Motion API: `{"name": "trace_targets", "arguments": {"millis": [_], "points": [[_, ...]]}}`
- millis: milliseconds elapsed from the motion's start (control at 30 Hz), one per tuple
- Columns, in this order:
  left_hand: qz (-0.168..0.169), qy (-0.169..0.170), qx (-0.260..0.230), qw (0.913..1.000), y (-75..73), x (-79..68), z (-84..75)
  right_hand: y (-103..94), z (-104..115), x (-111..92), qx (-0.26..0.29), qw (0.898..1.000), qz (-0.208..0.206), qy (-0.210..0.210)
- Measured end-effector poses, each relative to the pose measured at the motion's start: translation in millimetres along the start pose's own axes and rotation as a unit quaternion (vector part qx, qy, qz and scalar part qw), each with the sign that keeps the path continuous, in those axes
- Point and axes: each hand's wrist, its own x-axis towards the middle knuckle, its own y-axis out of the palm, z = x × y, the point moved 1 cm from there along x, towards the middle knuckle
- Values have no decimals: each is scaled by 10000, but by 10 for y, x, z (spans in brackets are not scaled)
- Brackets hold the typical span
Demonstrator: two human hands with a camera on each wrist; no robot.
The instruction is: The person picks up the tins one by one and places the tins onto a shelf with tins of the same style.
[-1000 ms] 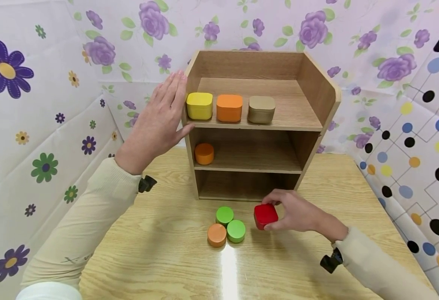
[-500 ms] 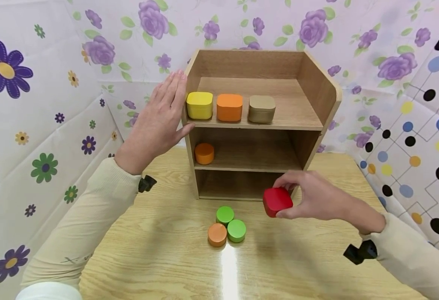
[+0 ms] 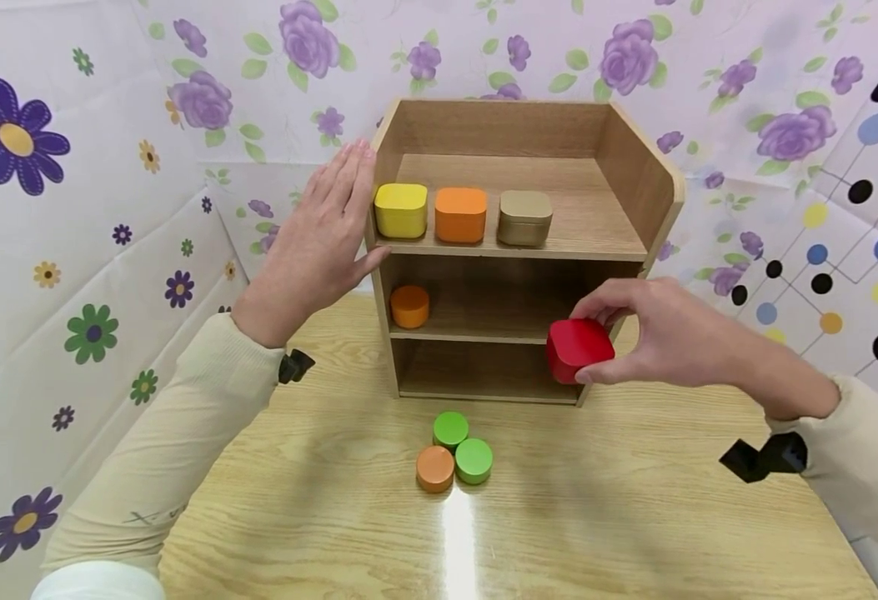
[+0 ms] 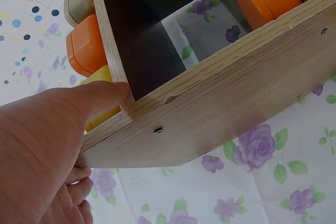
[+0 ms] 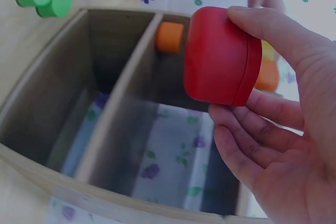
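My right hand point(image 3: 656, 337) pinches a red square box with rounded corners point(image 3: 577, 348), thumb on one side and fingers on the other, held in the air before the shelf's right side. In the right wrist view the red box point(image 5: 218, 56) shows a lid seam. With fingers straight, my left hand point(image 3: 318, 229) rests against the left side of the wooden shelf point(image 3: 514, 252); its thumb lies at the top board's front edge in the left wrist view. Yellow point(image 3: 401, 211), orange point(image 3: 461, 215) and khaki point(image 3: 524, 218) boxes line the top level.
An orange round box point(image 3: 409, 307) sits at the left of the middle level. On the table point(image 3: 318, 500) before the shelf, two green round boxes point(image 3: 450, 429) and an orange-brown round one point(image 3: 434, 468) stand clustered. Patterned cloth walls point(image 3: 273, 75) surround the table.
My right hand has lifted the red box off the table, up and to the right, toward the shelf's right side. The left hand has stayed in place.
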Motion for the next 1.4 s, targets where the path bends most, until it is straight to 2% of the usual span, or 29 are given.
{"name": "trace_targets", "arguments": {"millis": [167,333,467,700,1133,1400], "points": [[-38,15,-19,10000,5,-4,1,-254,54,80,-159,9997,-160,-38],[-52,17,14,10000,6,-2,3,-479,105,143,-290,9992,-244,142],[-44,22,27,10000,7,2,2,-625,103,188,-429,9985,-268,190],[-69,50,26,10000,10,11,1,-838,58,280,-792,9952,-559,92],[-7,17,53,10000,10,16,-5,-995,-101,543,-1072,9923,-570,261],[62,-31,38,10000,9,9,-9,-997,-186,649,-1040,9915,-508,601]]}}
